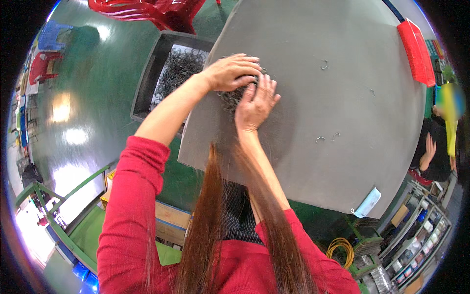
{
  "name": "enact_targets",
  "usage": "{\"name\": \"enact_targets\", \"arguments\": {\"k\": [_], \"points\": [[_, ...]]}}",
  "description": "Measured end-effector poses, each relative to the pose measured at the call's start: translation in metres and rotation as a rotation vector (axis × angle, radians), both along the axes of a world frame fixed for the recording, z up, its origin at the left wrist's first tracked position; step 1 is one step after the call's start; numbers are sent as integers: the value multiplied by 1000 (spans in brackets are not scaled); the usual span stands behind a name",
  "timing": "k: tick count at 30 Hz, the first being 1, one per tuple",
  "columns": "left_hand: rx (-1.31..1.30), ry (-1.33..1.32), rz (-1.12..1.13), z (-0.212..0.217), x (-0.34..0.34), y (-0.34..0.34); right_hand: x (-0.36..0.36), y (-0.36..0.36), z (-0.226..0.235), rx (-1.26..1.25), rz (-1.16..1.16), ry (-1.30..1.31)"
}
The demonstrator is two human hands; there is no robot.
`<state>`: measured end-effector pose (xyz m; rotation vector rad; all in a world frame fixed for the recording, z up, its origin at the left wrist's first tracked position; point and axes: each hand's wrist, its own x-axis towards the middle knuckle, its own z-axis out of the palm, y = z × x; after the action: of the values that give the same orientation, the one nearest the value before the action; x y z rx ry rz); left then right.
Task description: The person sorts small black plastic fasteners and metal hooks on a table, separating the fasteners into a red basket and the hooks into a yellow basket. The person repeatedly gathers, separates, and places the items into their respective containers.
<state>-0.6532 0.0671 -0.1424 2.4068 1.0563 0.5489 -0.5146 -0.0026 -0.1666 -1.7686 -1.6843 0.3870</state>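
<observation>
A heap of small dark curved metal hooks point(228, 102) lies on the grey table point(352, 108), close to its left edge. Over the heap's far side, my left hand point(230, 72) rests with its fingers stretched out to the right. My right hand point(255, 105) lies along the near right side, fingers extended and pointing away from me. Both hands touch the heap and partly hide it. More such hooks point(176, 73) fill a white-lined part of a dark tray point(140, 95) just left of the table. A few single hooks point(320, 139) are scattered to the right.
A red plastic basket point(416, 51) is at the table's far right, and a blue face mask point(367, 203) lies on the near right corner. Another person point(433, 152) is beyond the right edge. A red chair point(166, 14) stands behind the tray; a green metal cart point(88, 235) is left of me.
</observation>
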Motion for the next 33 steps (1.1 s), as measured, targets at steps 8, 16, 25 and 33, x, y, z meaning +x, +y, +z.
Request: {"name": "enact_targets", "arguments": {"k": [8, 16, 25, 33], "points": [[-25, 210, 380, 18, -135, -71, -127, -38, 15, -95, 389, 316], [-39, -29, 704, 45, -142, -110, 106, 117, 23, 254, 127, -93], [-225, -206, 887, 17, -104, -179, 292, 199, -21, -96, -71, -457], [-247, -123, 938, 51, -74, -238, 105, 74, 18, 109, 383, -234]]}}
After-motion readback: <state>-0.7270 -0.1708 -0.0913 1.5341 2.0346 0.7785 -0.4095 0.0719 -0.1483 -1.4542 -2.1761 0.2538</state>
